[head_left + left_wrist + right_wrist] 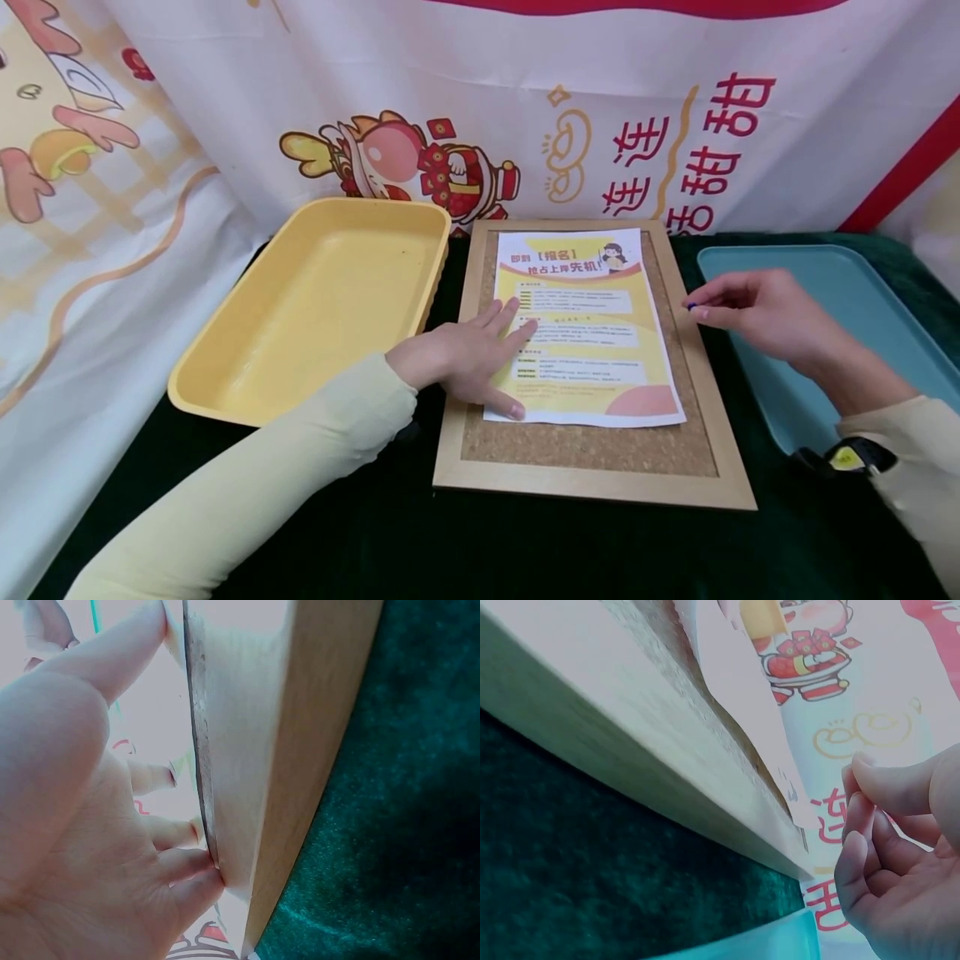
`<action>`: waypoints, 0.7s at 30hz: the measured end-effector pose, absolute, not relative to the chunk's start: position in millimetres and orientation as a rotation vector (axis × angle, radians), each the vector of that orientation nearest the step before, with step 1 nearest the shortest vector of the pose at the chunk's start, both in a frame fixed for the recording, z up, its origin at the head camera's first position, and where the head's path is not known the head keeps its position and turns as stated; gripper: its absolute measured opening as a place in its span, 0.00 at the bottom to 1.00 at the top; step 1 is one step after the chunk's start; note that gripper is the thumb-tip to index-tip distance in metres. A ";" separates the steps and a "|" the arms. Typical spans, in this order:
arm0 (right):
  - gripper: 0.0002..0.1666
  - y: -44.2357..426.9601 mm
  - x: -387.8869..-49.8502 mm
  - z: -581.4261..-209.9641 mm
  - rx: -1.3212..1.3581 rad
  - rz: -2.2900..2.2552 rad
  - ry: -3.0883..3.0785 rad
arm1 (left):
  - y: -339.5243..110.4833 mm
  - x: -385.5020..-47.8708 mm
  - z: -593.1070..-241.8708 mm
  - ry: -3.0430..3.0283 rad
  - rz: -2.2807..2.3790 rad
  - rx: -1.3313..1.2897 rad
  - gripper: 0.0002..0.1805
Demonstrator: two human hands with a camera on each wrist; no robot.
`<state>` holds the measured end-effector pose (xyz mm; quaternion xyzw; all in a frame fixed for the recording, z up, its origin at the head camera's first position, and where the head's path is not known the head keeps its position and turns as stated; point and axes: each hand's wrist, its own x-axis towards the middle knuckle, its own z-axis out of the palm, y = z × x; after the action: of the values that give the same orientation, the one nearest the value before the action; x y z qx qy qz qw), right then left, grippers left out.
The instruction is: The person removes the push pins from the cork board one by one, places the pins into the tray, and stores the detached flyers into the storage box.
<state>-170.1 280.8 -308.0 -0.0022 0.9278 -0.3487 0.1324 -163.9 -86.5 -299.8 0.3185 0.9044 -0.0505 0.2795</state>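
A printed yellow-and-white sheet of paper (581, 354) lies on a wood-framed cork board (585, 454). My left hand (476, 354) rests on the paper's left edge, fingers spread. In the left wrist view this hand (82, 817) reaches across the board's pale wooden frame (240, 750). Over the board's right edge, my right hand (772, 321) pinches a small dark blue object (692, 307) between thumb and forefinger. It is too small to tell its kind. The right wrist view shows this hand (900, 840) with bent fingers, apart from the paper; the blue object is hidden there.
A yellow tray (315, 308) stands left of the board, partly behind my left sleeve. To the right lies a blue tray (787, 408), below my right forearm. Dark green cloth (525, 550) covers the table. A printed white curtain (480, 67) hangs at the back.
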 end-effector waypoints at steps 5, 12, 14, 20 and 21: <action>0.27 287.9 -174.5 -308.9 0.079 -1.055 2.725 | -86.0 -163.9 -300.3 2.425 -0.136 0.861 0.66; 0.33 301.9 -182.3 -311.8 0.139 -1.074 2.770 | -86.4 -163.7 -300.7 2.432 -0.140 0.864 0.67; 0.33 305.3 -184.1 -313.1 0.157 -1.084 2.792 | -86.6 -163.7 -300.8 2.432 -0.142 0.864 0.67; 0.35 316.4 -189.9 -316.6 0.243 -1.095 2.820 | -86.8 -163.7 -301.8 2.436 -0.136 0.862 0.67; 0.35 318.4 -191.1 -317.0 0.264 -1.101 2.818 | -86.9 -163.7 -301.9 2.437 -0.136 0.862 0.67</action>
<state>-191.1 318.4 -317.0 0.0867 0.9266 -0.3622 0.0524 -163.7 -86.9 -301.9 0.3204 0.9056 -0.0505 0.2732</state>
